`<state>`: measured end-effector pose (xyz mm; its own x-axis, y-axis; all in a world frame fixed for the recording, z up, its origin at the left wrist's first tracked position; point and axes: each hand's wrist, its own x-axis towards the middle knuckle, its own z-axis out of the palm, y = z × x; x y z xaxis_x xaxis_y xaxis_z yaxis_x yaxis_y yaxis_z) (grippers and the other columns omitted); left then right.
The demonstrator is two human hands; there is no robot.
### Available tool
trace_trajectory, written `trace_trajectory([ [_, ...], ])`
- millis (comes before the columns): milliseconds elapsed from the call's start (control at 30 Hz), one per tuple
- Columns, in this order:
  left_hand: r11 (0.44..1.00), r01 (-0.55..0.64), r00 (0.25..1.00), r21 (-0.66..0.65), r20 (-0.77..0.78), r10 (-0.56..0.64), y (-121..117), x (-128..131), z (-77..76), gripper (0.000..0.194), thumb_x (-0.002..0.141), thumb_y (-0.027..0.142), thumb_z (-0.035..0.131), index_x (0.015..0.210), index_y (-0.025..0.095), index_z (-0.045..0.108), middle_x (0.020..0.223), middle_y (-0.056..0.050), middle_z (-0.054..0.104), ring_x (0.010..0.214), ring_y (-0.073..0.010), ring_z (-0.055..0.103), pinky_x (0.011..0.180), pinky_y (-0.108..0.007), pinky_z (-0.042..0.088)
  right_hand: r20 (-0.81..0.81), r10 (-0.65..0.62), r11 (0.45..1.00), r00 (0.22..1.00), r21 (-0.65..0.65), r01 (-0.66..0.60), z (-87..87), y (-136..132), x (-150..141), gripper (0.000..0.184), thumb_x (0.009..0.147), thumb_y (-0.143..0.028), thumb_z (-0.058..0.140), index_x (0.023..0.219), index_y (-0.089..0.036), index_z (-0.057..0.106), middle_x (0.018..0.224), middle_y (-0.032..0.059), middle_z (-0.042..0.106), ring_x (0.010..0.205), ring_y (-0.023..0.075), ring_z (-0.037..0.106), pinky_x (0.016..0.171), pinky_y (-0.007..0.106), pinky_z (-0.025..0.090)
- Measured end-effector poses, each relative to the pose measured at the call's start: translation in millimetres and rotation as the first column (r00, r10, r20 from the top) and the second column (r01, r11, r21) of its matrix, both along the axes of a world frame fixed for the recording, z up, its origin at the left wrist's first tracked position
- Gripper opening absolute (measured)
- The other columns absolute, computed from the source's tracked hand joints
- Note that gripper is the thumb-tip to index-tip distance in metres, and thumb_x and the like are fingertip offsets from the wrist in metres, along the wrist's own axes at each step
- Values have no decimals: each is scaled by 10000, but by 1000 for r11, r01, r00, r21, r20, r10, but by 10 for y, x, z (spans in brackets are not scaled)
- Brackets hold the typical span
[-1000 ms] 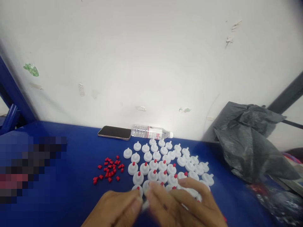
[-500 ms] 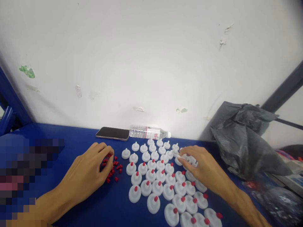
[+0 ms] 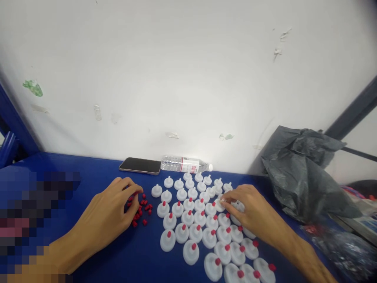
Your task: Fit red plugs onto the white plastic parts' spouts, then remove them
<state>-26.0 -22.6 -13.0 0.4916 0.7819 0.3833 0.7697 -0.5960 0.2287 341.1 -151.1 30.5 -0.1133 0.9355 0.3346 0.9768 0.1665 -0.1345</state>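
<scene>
My right hand [image 3: 246, 202] has thumb and index finger pinched on a white round nozzle cap [image 3: 219, 205], among many similar pieces spread over the blue table [image 3: 118, 251]. Nearer me, the caps carry small red tips on their nozzles, like this red-tipped cap [image 3: 191, 252]. Farther back, bare white caps [image 3: 168, 182] show plain nozzles. My left hand [image 3: 114, 208] rests curled over a small pile of loose red tips [image 3: 144, 203], its thumb and index tips close together. Whatever lies between those fingertips is hidden.
A phone [image 3: 140, 165] and a clear plastic bottle [image 3: 172, 164] lie along the white wall [image 3: 188, 78]. On the right stand a grey plastic bag [image 3: 294, 169] and a clear bag [image 3: 350, 251] of small items. A blurred-out patch covers the left edge.
My right hand has come slightly toward me, bringing the pinched white cap close to the red-tipped rows. A bare cap behind it is now uncovered. My left hand has barely moved.
</scene>
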Motion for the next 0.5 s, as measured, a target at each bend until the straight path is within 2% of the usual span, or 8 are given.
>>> trace_trajectory([
  [233, 1000, -8, 999, 21, -34, 9, 19, 0, -11, 344, 1015, 268, 367, 1054, 266, 708, 1064, -50, 711, 1008, -244, 647, 692, -346, 517, -11, -21, 1000, 1000, 3, 21, 26, 3, 24, 222, 986, -350, 603, 883, -302, 794, 774, 1, 806, 764, 266, 750, 867, 501, 598],
  [400, 999, 13, 999, 35, -31, -12, -75, 16, 70, 309, 1026, 237, 395, 979, 256, 700, 969, -40, 714, 933, -251, 618, 658, -351, 475, -96, 48, 999, 994, 14, -46, 107, -74, -56, 337, 1065, -409, 466, 1049, -312, 787, 1088, 40, 842, 1022, 248, 786, 943, 424, 647],
  [500, 999, -4, 997, 44, -73, 8, -140, 41, 145, 336, 1040, 194, 382, 934, 256, 695, 922, -26, 706, 907, -245, 610, 643, -344, 452, -121, 128, 991, 984, -13, -130, 110, -119, -121, 328, 1063, -442, 500, 1081, -348, 814, 1141, 11, 849, 1157, 249, 768, 1012, 415, 650],
])
